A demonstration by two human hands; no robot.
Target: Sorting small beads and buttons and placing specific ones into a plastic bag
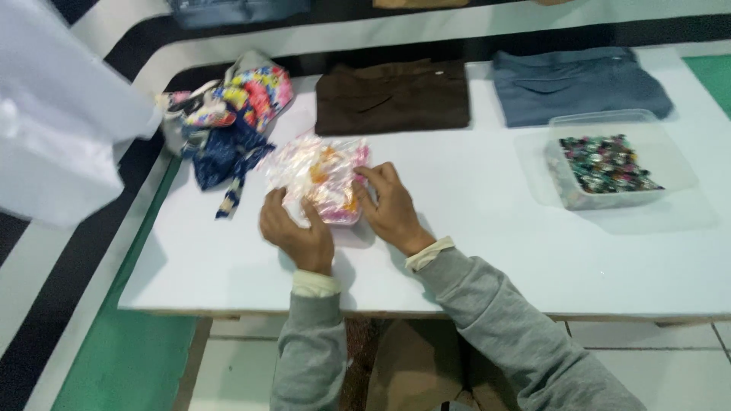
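Observation:
A clear plastic bag with pink and orange contents lies on the white table. My left hand grips the bag's near left edge. At the bag's right edge my right hand has its fingers curled on the plastic. Both arms wear grey sleeves.
A heap of colourful patterned cloth lies at the back left. Folded brown cloth and folded blue-grey cloth sit at the back. A clear plastic tub of small multicoloured pieces stands at right. Something white and blurred hangs at left.

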